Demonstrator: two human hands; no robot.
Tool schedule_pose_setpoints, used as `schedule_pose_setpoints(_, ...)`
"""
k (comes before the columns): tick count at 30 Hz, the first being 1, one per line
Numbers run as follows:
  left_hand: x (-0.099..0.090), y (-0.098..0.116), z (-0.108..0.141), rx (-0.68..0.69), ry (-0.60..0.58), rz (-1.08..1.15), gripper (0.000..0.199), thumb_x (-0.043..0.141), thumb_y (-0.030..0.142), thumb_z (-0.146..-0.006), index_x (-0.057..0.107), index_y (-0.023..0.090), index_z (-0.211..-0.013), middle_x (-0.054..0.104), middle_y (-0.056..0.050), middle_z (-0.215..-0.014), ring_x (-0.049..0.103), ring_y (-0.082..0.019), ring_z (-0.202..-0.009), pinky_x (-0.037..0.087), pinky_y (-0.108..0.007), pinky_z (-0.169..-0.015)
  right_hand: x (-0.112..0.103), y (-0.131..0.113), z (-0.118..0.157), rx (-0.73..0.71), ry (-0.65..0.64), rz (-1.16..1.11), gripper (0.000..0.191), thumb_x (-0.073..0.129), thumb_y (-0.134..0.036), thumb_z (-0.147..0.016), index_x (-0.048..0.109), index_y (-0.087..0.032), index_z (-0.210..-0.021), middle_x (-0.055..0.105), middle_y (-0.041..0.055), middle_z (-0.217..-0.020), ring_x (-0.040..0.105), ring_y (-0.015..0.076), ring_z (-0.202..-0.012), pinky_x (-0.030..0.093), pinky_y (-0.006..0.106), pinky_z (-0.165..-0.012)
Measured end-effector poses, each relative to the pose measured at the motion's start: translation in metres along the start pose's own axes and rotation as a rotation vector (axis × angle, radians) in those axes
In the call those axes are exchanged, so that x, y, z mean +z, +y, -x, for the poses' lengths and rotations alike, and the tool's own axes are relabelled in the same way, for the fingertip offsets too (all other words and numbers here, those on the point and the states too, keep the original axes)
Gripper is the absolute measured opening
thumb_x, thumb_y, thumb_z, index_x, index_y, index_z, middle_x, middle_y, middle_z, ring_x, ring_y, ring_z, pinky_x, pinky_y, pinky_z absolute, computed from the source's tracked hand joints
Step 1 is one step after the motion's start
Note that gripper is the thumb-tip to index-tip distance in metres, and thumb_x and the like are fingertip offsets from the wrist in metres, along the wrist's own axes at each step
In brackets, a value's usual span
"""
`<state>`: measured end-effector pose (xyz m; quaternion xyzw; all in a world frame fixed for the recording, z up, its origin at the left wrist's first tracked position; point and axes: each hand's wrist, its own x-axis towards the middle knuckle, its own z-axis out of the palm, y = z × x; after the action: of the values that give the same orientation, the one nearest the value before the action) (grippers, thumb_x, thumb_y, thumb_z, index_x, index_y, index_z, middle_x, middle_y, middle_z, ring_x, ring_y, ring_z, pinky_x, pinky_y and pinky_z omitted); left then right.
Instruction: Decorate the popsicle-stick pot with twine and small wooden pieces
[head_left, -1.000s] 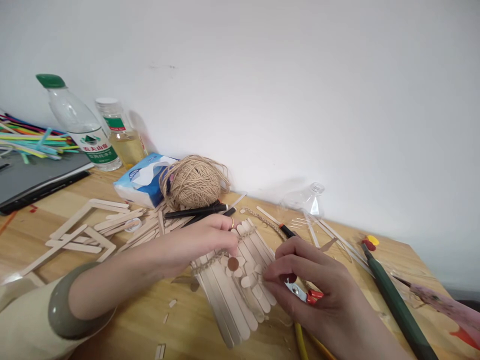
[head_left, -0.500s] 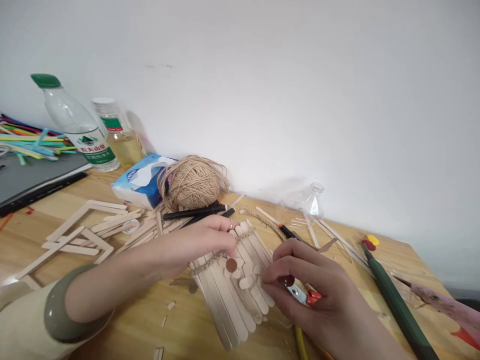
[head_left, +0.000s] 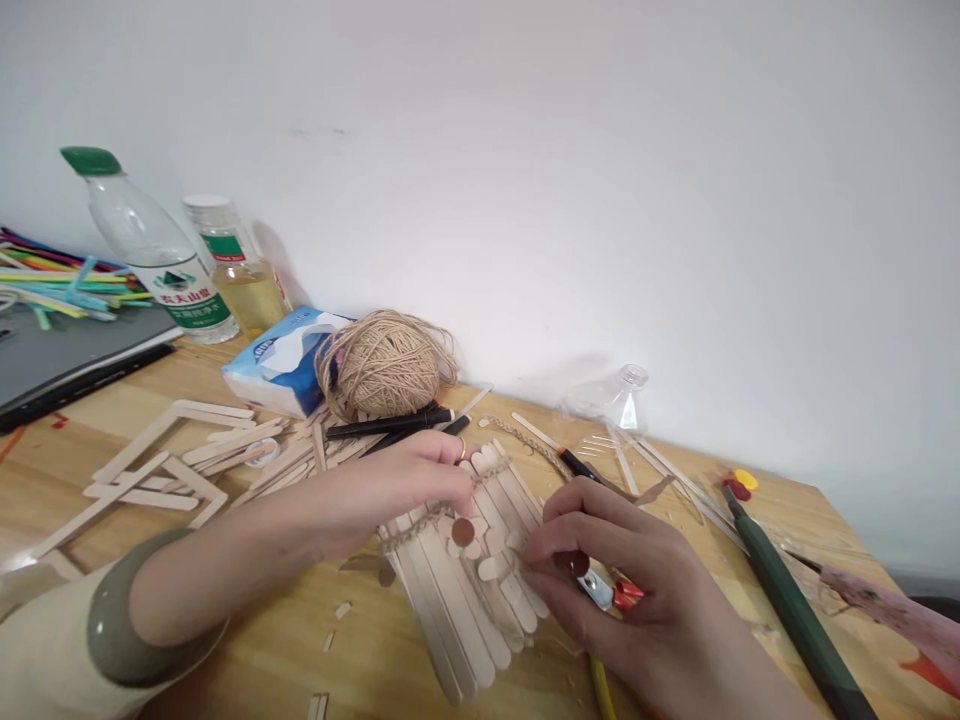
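Observation:
A panel of craft sticks (head_left: 457, 640) lies tilted in front of me, bound across by twine. Small rounded wooden pieces (head_left: 489, 568) and a brown disc (head_left: 463, 531) sit on its face. My left hand (head_left: 427, 480) reaches over the panel's far edge with bent fingers and grips it; part of that grip is hidden. At the panel's right edge, the thumb and forefinger of my right hand (head_left: 622, 570) are pinched together close to the small pieces. Whatever lies between those fingertips is hidden. Behind my right fingers shows a pale blue tool with a red part (head_left: 626, 595).
Loose craft sticks (head_left: 142, 495) spread on the left. Behind stand a twine ball (head_left: 390, 365), a tissue pack (head_left: 281, 360), a water bottle (head_left: 161, 250) and a jar (head_left: 240, 270). Black markers (head_left: 390, 424), a clear cut bottle (head_left: 619, 400) and a green glue gun-like tool (head_left: 795, 600) lie around.
My right fingertips have shifted very slightly left along the panel's edge. My left hand and the panel look almost unmoved.

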<state>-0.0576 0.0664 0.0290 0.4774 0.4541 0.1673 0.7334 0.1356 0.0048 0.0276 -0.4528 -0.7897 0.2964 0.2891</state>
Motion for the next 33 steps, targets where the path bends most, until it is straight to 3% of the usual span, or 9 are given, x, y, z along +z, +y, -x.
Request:
schedule_pose_setpoints(6, 0.0002, -0.0007, 0.0008, -0.007, 0.015, 0.008, 0.020, 0.055, 0.016, -0.059, 0.062, 0.017, -0.078, 0.059, 0.002, -0.062, 0.051, -0.013, -0.062, 0.040, -0.024, -0.059, -0.0005, -0.0003, -0.0015, 0.015, 0.012, -0.017, 0.018, 0.053, -0.003, -0.079, 0.059, -0.019, -0.073, 0.053, -0.0014, -0.077, 0.052, 0.0088, -0.065, 0.045, 0.020, -0.058)
schedule_pose_setpoints(11, 0.0001, 0.0006, 0.0000, -0.011, 0.019, 0.004, 0.010, 0.056, 0.016, -0.057, 0.056, 0.017, -0.067, 0.058, 0.002, -0.064, 0.050, -0.012, -0.062, 0.040, -0.024, -0.059, 0.0007, -0.0003, -0.0012, 0.014, -0.011, -0.011, 0.017, 0.053, -0.005, -0.080, 0.060, -0.019, -0.075, 0.053, -0.0015, -0.077, 0.052, 0.0079, -0.065, 0.045, 0.018, -0.059)
schedule_pose_setpoints(16, -0.0006, 0.0013, -0.0011, -0.016, 0.018, -0.002, 0.015, 0.055, 0.016, -0.057, 0.057, 0.016, -0.071, 0.058, 0.002, -0.065, 0.050, -0.012, -0.062, 0.040, -0.024, -0.058, -0.0001, -0.0002, -0.0006, 0.012, -0.002, -0.003, 0.016, 0.054, -0.006, -0.081, 0.061, -0.020, -0.075, 0.053, -0.0015, -0.078, 0.052, 0.0073, -0.064, 0.045, 0.018, -0.059)
schedule_pose_setpoints(25, 0.0017, 0.0024, 0.0016, -0.016, 0.013, 0.016, 0.004, 0.054, 0.015, -0.057, 0.051, 0.017, -0.056, 0.058, 0.002, -0.065, 0.050, -0.012, -0.061, 0.039, -0.024, -0.058, 0.0002, -0.0013, -0.0010, 0.017, 0.002, 0.010, 0.016, 0.053, -0.006, -0.079, 0.060, -0.020, -0.075, 0.054, -0.0002, -0.078, 0.054, 0.0097, -0.065, 0.047, 0.021, -0.058)
schedule_pose_setpoints(33, 0.0006, 0.0004, 0.0005, -0.015, 0.033, 0.014, 0.020, 0.054, 0.014, -0.057, 0.063, 0.017, -0.075, 0.059, 0.002, -0.064, 0.052, -0.014, -0.064, 0.039, -0.024, -0.059, -0.0004, -0.0002, -0.0005, -0.006, 0.016, 0.064, 0.017, 0.052, -0.007, -0.080, 0.059, -0.020, -0.074, 0.054, -0.0004, -0.076, 0.054, 0.0100, -0.065, 0.047, 0.020, -0.058)
